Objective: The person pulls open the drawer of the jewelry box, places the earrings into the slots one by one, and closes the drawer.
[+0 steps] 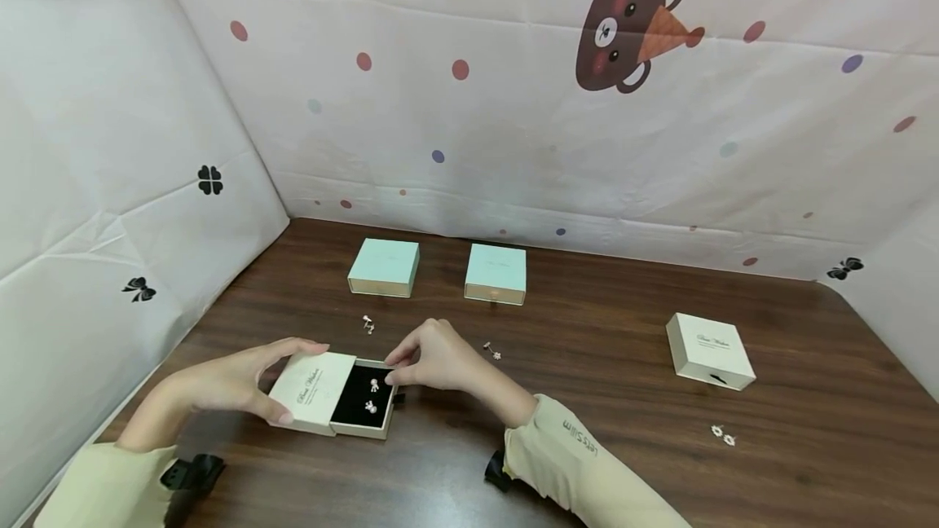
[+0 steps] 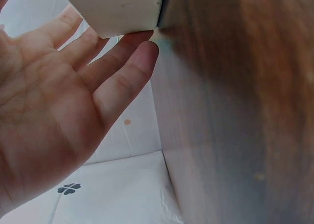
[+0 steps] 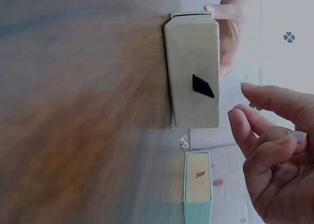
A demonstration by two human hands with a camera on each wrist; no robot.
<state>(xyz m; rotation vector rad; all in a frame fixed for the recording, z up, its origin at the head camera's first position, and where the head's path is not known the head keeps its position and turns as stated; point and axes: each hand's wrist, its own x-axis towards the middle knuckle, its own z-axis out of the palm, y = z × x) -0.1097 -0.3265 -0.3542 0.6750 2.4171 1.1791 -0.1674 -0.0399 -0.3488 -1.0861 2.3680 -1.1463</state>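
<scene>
In the head view, my left hand (image 1: pixel 235 381) holds a white slide-out jewelry box (image 1: pixel 311 391), thumb at its near side and fingers at its far side. Its drawer (image 1: pixel 361 430) is pulled out to the right, showing a black pad. Two small stud earrings (image 1: pixel 372 396) sit on that pad. My right hand (image 1: pixel 438 357) is over the drawer's far right corner. The right wrist view shows its fingers (image 3: pixel 282 101) loosely bent, with a gap between thumb and fingertips and nothing seen between them. A black pull tab (image 3: pixel 202 86) sticks out of the drawer's front.
Two mint-green boxes (image 1: pixel 384 266) stand at the back, with earrings (image 1: pixel 368 324) before the left one and another pair (image 1: pixel 492 351) before the right one. At the right are a closed white box (image 1: pixel 710 349) and two more earrings (image 1: pixel 723 435). White cloth walls surround the table.
</scene>
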